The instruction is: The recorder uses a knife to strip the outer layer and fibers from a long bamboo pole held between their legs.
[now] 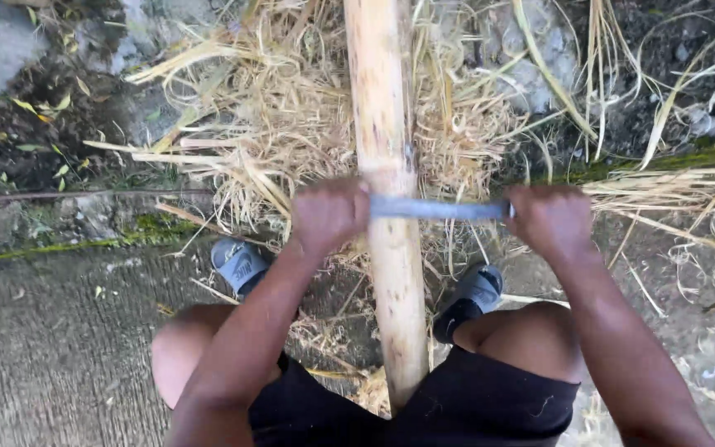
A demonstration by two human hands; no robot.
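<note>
A pale, debarked wooden pole is held lengthwise between the knees, its near end tucked against the black shorts and its far end running out past the top edge of the view. A flat steel blade is laid crosswise over the pole, and each end of it is gripped: the left hand is clenched on the blade's left end, touching the pole's left side, and the right hand is clenched on the right end, a little clear of the pole. The step in hand is judged to be scraping or shaving the pole's surface with a two-handed stroke; the next stroke would seem to call for even pressure from both fists and a blade kept square to the pole. Heaped shavings and dry fibres are spread over the ground around the pole's upper half. Grey slip-on sandals are seen on both feet, either side of the pole, on worn concrete. No packages, labels or signs are visible.
</note>
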